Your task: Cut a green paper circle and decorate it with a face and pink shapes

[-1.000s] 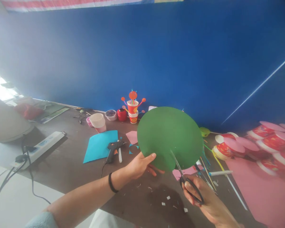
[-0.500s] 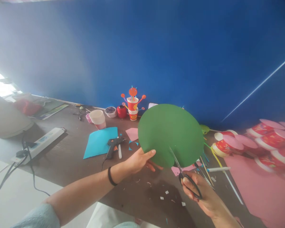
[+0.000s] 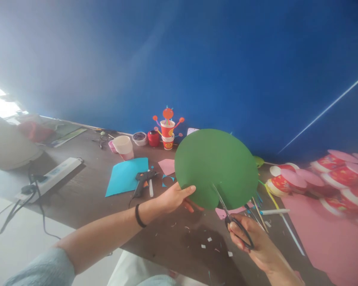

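My left hand (image 3: 179, 195) pinches the lower left edge of a large round sheet of green paper (image 3: 216, 163), thumb on top and fingers underneath. The sheet is held above the table. In my right hand (image 3: 249, 234) is a pair of scissors (image 3: 238, 230) with black handles, my fingers through the loops. Their blades point up and to the left, lying at a slit that runs in from the sheet's lower edge. Part of the blades is hidden by the paper.
A glue gun (image 3: 143, 179) lies by blue paper (image 3: 122, 176). Behind stand a cup figure (image 3: 167, 131), a red spool (image 3: 153, 138) and white cups (image 3: 123, 147). Red cups with pink discs (image 3: 289, 180) and pink paper (image 3: 322, 234) are at right, a power strip (image 3: 56, 174) at left.
The view has shifted very slightly. My hands, the green paper and the scissors keep almost the same positions, with the blade tips still at the slit.
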The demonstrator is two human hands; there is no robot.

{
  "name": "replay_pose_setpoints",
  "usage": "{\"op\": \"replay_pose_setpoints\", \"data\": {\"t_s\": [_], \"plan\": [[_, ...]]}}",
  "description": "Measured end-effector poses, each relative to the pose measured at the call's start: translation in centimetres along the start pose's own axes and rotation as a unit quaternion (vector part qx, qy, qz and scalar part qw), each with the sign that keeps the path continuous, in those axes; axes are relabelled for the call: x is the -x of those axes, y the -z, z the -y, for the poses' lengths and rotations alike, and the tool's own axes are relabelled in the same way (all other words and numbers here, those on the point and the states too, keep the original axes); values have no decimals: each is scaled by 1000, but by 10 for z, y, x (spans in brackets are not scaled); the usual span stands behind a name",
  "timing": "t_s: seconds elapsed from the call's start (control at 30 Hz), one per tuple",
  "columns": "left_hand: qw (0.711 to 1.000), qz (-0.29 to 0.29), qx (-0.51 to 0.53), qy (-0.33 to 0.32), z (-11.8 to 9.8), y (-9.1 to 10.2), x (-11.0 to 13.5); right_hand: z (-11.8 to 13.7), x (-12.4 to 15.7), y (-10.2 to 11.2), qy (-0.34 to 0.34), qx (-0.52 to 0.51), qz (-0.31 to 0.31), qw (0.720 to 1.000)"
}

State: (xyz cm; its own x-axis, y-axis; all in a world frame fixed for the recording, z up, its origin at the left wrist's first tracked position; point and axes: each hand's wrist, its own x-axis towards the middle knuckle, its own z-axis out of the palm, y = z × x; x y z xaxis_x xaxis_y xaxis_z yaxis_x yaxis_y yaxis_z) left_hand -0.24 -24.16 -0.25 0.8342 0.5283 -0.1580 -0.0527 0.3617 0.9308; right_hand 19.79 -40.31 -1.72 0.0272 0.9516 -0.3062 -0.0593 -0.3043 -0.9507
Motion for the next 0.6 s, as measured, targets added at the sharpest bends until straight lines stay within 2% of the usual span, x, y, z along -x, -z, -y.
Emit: {"op": "replay_pose_setpoints", "data": {"t_s": [0.2, 0.6], "plan": [[1000, -14, 7, 4, 2, -1, -1, 1, -1, -4, -1, -8, -7, 1000], [1000, 5, 9, 10, -3, 2, 1, 9, 0, -4, -8, 22, -4, 1000]]}}
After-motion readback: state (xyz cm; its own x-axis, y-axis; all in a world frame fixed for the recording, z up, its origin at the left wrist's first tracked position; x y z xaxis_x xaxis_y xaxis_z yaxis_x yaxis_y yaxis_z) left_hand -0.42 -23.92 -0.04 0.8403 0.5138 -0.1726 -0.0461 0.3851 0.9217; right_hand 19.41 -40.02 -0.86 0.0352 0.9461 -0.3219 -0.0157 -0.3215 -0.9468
